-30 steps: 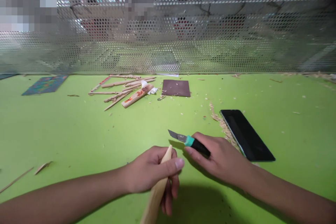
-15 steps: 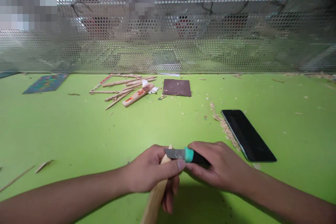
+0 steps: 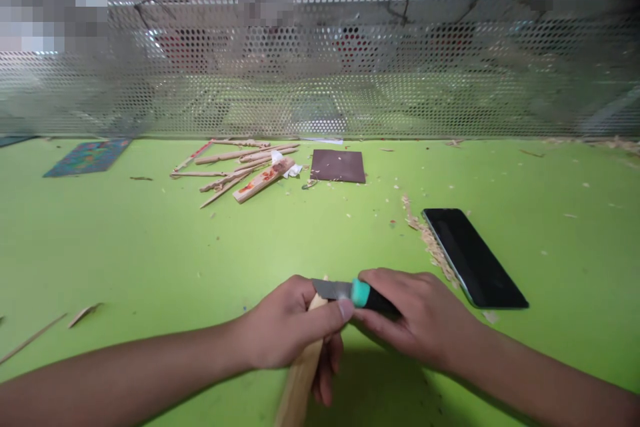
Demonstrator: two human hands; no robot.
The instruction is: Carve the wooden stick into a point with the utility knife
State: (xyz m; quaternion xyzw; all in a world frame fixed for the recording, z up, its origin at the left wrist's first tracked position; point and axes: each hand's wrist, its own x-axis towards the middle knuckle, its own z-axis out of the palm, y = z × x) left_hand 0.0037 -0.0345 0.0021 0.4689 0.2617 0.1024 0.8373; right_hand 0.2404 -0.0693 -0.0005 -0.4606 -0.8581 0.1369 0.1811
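My left hand [image 3: 287,327] grips a pale wooden stick [image 3: 299,380] that runs from the bottom edge up to its pointed tip beside my thumb. My right hand [image 3: 420,317] holds a carving knife [image 3: 357,293] with a black handle and a teal collar. The knife's grey blade lies across the stick's tip, and my left thumb presses against the blade's back near the collar. Both hands meet low in the middle of the green table [image 3: 125,247].
A black phone [image 3: 473,257] lies right of my hands with wood shavings [image 3: 425,233] along its left edge. Further back are a pile of wooden sticks [image 3: 240,170], a brown sandpaper sheet [image 3: 337,165] and a colourful card [image 3: 87,157]. A perforated metal screen [image 3: 320,80] closes the table's far side.
My right hand has brought the knife from above the stick down and left onto its tip. My left thumb now rests against the blade's back. The stick has hardly moved.
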